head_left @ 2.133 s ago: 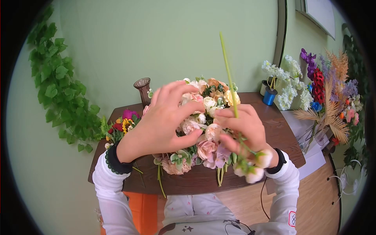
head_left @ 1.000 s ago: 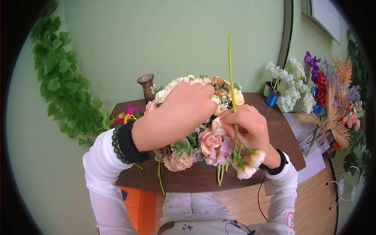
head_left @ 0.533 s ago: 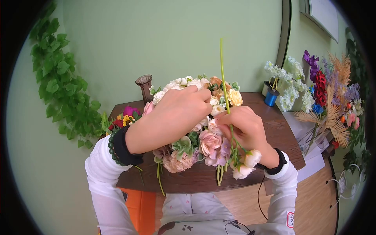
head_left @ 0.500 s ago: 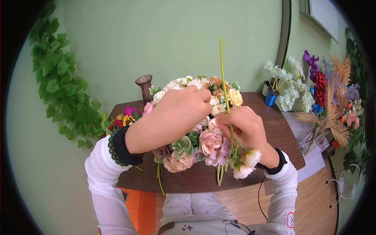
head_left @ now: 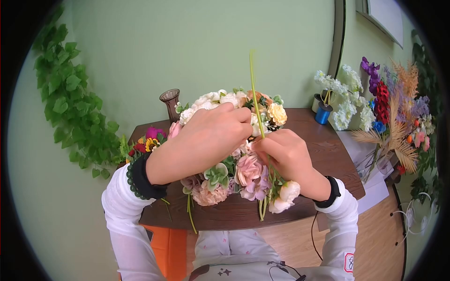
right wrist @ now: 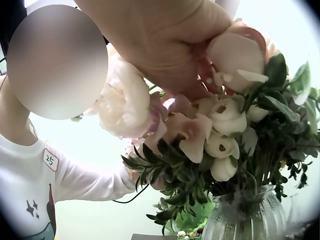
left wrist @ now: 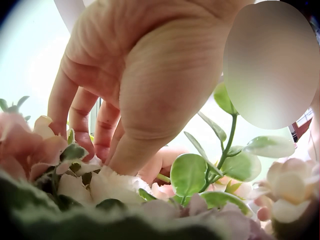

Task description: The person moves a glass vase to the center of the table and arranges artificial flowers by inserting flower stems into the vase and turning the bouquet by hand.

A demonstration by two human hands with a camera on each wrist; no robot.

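Note:
A full bouquet of pink, cream and peach flowers (head_left: 248,171) stands on the table in a ribbed glass vase (right wrist: 245,215). From above, my left hand (head_left: 206,136) reaches into the blooms. In the left wrist view its thumb and fingers come together on a pale flower (left wrist: 117,186). My right hand (head_left: 288,150), at the bouquet's right side, pinches a long green flower stem (head_left: 253,84). That stem points up, its cream blooms (head_left: 285,194) hanging below the hand. In the right wrist view, blooms partly hide the right fingertips.
A brown glass vase (head_left: 170,100) stands behind the bouquet. Small bright flowers (head_left: 152,140) lie at the left of the dark wooden table (head_left: 323,154). Blue spool (head_left: 322,114), white blossoms and more flowers stand at right. Loose stems (head_left: 190,215) overhang the front edge.
My left hand has gone from spread fingers above the bouquet down into the blooms. The right hand has moved slightly left with the stem, whose top now leans further left.

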